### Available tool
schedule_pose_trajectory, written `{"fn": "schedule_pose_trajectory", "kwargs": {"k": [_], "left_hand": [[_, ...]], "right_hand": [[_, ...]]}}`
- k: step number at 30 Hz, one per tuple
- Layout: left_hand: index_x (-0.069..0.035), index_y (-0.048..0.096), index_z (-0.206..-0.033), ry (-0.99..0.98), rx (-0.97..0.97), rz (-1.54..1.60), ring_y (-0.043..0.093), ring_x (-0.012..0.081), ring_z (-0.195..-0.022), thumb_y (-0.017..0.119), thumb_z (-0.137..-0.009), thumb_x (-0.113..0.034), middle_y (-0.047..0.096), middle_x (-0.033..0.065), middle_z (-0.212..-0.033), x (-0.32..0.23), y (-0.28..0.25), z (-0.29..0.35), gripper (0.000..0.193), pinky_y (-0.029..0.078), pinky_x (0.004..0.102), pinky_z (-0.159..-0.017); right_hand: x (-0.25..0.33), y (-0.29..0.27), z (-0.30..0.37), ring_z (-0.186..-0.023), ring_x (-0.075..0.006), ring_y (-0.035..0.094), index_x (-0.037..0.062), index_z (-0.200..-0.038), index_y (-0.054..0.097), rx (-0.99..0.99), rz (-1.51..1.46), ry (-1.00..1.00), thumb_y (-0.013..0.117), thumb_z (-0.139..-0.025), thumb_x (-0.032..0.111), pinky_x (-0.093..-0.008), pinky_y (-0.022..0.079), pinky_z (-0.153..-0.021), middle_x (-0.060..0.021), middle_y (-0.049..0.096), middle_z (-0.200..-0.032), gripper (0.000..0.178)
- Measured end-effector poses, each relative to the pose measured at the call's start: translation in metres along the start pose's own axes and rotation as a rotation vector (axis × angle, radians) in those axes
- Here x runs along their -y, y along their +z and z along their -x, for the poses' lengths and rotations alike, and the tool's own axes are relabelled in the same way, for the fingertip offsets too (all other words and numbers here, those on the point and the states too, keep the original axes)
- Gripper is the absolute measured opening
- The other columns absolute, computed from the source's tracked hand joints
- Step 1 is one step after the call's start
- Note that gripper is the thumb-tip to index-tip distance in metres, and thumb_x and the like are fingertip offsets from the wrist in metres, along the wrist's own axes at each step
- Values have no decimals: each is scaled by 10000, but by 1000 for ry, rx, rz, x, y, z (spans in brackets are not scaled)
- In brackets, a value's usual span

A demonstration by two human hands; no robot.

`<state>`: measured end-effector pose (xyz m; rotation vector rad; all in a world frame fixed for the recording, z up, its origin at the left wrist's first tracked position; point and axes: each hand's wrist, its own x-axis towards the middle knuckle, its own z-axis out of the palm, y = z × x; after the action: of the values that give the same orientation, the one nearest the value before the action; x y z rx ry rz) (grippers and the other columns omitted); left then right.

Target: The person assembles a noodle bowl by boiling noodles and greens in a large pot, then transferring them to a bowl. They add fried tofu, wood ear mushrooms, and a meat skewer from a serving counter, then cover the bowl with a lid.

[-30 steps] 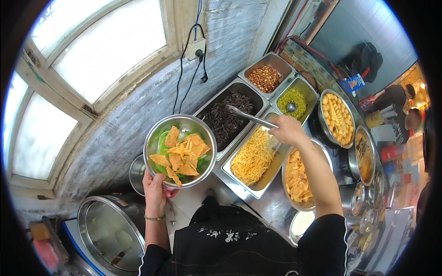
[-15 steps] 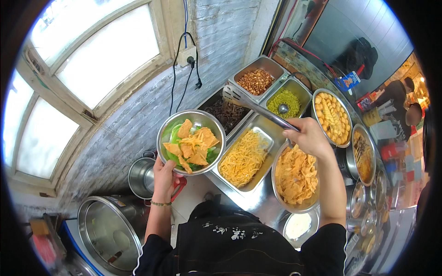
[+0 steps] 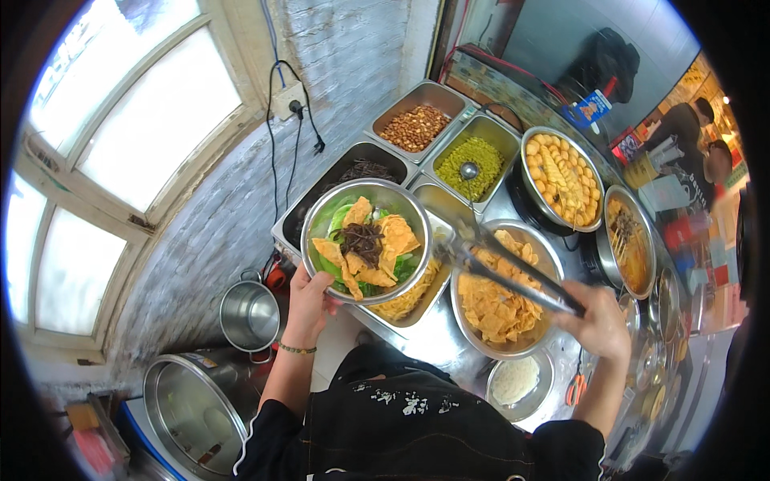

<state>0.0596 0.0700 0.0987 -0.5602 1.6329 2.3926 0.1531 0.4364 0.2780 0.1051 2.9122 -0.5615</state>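
Observation:
My left hand (image 3: 306, 306) grips the rim of a steel bowl (image 3: 415, 215), tilted slightly. Inside lie green leaves, fried golden crisps (image 3: 397, 240) and a clump of dark brown shreds (image 3: 361, 243) on top. My right hand (image 3: 600, 322) is closed around long metal tongs (image 3: 553, 287), blurred by motion; whether their tips hold anything cannot be made out. The tongs pass above a round bowl (image 3: 513, 353) of broken crisps. Partly hidden under the held bowl is a tray of yellow strips (image 3: 401, 305). Behind it stands a tray of dark shreds (image 3: 365, 170).
Beyond are trays of peanuts (image 3: 413, 128) and green bits (image 3: 473, 152) with a ladle. Pans of yellow balls (image 3: 573, 192) and orange food (image 3: 634, 260) stand right. Nearer are a white-filled bowl (image 3: 517, 381) and scissors (image 3: 575, 389). Pots (image 3: 249, 313) stand left; two people (image 3: 682, 128) beyond.
Dark shreds now lie on the crisps in the held bowl. The tongs have swung from above the dark-shred tray to the right, over the crisps; the held bowl appears further right.

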Motion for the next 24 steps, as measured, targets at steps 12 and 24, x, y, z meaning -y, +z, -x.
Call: {"fn": "schedule_pose_trajectory", "kwargs": {"k": [12,24], "left_hand": [[-46,562,-1129,-39,111,-39,563,107,-420,505,-834,-26,660,62,-753,13,22,-17,301,410,201,-310],[-58,554,-1130,-33,65,-60,557,98,-419,489,-824,-38,654,51,-763,-3,49,-11,313,398,185,-302]], "right_hand": [[-137,115,-9,-866,-351,664,63,-1324,502,-40,299,225,787,-698,417,-404,524,-787,-186,676,-931,773],[-61,167,-217,-708,-304,664,15,-963,687,-628,-642,79,629,-886,299,-368,518,-660,-174,683,-781,300]]}}
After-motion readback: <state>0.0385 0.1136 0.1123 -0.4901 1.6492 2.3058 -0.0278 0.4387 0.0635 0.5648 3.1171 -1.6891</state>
